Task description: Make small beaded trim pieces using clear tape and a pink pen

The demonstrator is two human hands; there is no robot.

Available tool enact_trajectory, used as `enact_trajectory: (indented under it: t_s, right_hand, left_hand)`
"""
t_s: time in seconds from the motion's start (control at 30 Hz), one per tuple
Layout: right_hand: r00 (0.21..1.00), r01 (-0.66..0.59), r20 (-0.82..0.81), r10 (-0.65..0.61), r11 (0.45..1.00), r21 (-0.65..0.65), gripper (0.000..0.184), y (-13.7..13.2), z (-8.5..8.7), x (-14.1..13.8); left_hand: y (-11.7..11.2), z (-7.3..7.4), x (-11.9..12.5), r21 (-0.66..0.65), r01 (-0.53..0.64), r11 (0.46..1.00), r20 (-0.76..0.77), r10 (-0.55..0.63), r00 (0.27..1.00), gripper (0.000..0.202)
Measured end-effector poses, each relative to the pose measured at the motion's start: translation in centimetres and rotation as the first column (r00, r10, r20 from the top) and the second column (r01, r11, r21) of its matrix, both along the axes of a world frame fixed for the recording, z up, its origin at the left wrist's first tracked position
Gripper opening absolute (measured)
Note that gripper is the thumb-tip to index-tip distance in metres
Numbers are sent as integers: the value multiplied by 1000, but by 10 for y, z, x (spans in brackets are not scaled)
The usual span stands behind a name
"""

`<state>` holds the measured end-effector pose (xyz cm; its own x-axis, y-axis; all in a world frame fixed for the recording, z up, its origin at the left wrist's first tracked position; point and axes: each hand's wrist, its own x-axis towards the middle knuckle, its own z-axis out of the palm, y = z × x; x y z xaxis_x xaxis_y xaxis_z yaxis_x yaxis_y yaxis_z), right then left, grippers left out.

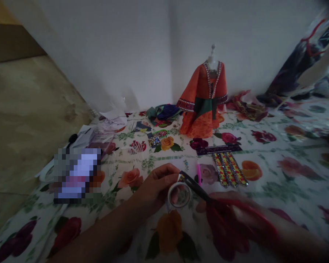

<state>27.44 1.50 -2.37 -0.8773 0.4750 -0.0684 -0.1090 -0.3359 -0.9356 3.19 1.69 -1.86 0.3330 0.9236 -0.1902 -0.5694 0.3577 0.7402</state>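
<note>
My left hand (pixel 156 188) is closed round a roll of clear tape (pixel 179 194) and holds it just above the flowered tablecloth (pixel 290 182). My right hand (pixel 230 215) grips red-handled scissors (pixel 208 199). Their dark blades reach up and left to the top of the roll, where a short end of tape sticks out. The right hand is blurred by motion. Beyond the hands, several strips of sequined trim (pixel 229 168) and a pink pen (pixel 199 174) lie on the cloth.
A small mannequin in an orange dress (pixel 205 100) stands at the back by the white wall. Fabric scraps (pixel 161 113), beaded pieces (pixel 156 138) and papers (pixel 112 122) lie around it. More cloth is piled at the right (pixel 298 73). The table edge runs along the left.
</note>
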Motion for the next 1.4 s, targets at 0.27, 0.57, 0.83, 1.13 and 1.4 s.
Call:
enact_trajectory:
  t_s: [0.27, 0.57, 0.83, 1.13, 1.4]
  right_hand:
    - [995, 77, -60, -81, 995, -70, 51, -5, 5, -2]
    - [995, 84, -41, -88, 993, -87, 45, -3, 13, -3]
    - [994, 63, -77, -75, 987, -147, 38, -2, 2, -1]
    - [995, 64, -62, -76, 984, -166, 37, -1, 7, -3]
    - [992, 114, -30, -123, 974, -197, 38, -4, -1, -3]
  left_hand:
    - [0, -1, 2, -17, -11, 1000, 6, 11, 1000, 12]
    - [-1, -3, 4, -9, -2, 1000, 14, 2, 1000, 10]
    - [-1, -5, 5, -17, -6, 1000, 20, 6, 1000, 11]
    - [-1, -7, 6, -39, -19, 999, 16, 19, 1000, 14]
    - [-3, 2, 11, -115, -53, 992, -34, 49, 998, 16]
